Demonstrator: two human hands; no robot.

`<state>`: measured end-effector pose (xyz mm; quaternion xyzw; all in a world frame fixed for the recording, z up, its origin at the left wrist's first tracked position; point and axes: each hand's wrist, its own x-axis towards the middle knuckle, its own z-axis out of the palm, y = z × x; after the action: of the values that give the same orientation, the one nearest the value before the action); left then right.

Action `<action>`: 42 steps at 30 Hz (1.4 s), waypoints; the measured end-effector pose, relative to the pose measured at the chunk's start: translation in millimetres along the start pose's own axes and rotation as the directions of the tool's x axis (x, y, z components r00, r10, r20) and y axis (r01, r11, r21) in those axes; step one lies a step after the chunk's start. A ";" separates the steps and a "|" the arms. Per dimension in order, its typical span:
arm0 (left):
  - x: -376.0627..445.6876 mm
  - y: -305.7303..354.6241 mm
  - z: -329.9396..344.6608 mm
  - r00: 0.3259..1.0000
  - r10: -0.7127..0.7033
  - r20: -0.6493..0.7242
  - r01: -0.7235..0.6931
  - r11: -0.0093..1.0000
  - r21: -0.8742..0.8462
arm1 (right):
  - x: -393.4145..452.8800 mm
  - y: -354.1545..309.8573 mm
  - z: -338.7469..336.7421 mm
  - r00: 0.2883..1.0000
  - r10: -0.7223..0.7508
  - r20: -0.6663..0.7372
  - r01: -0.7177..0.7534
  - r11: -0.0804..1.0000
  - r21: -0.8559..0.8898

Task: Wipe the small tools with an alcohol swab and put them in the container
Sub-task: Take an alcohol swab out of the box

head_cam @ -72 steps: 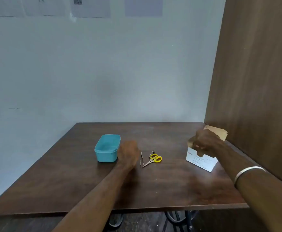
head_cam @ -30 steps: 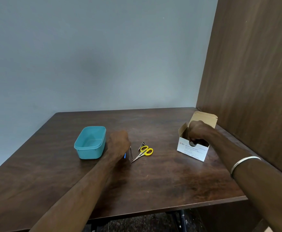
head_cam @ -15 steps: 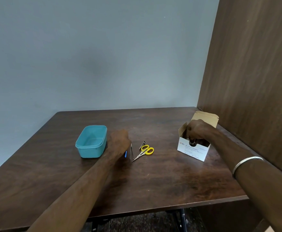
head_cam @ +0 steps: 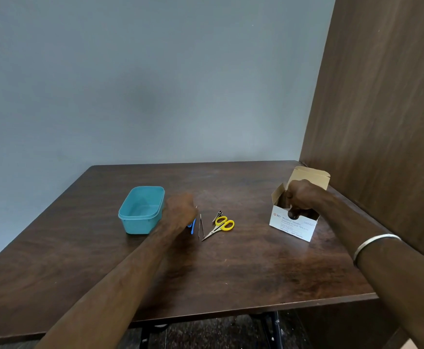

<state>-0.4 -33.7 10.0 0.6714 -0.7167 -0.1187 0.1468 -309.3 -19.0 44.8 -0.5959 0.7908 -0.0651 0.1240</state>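
Observation:
A teal plastic container point(head_cam: 140, 215) stands open on the dark wooden table point(head_cam: 231, 268). Just right of it my left hand point(head_cam: 180, 212) curls over a blue-handled tool point(head_cam: 192, 227), whose blue end and thin metal tip stick out from under the fingers. Metal tweezers point(head_cam: 201, 225), yellow-handled scissors point(head_cam: 222, 224) and a small dark tool point(head_cam: 217, 214) lie beside it on the table. At the right, my right hand point(head_cam: 303, 197) reaches into the open alcohol swab box point(head_cam: 294, 226). Its fingertips are hidden inside the box.
A brown wooden panel point(head_cam: 382, 109) rises along the table's right side, close behind the box. A grey wall stands behind the table. The table's front edge is near me, with dark metal legs point(head_cam: 269, 326) below.
The view tilted down after the earliest frame. My right hand stays in the swab box, reaching slightly deeper. My left hand remains over the blue-handled tool, which now shows a little more.

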 end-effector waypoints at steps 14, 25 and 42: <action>1.3 -5.5 0.3 0.998 -0.032 0.055 0.033 0.999 -0.023 | -11.0 -9.8 -4.4 1.000 -0.001 -0.004 0.001 1.000 -0.011; -2.7 -9.7 3.4 0.997 -0.034 0.063 0.036 0.999 -0.027 | -19.3 -10.9 -10.8 0.998 -0.057 0.028 0.060 0.994 -0.087; -13.7 -9.8 6.8 1.000 -0.022 -0.013 0.022 1.000 0.006 | -39.3 -8.7 -20.7 0.994 -0.089 -0.059 0.092 0.995 0.038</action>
<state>7.0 -20.9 -0.6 0.6804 -0.7087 -0.1137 0.1479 -296.8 15.3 71.6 -0.6264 0.7647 -0.1037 0.1104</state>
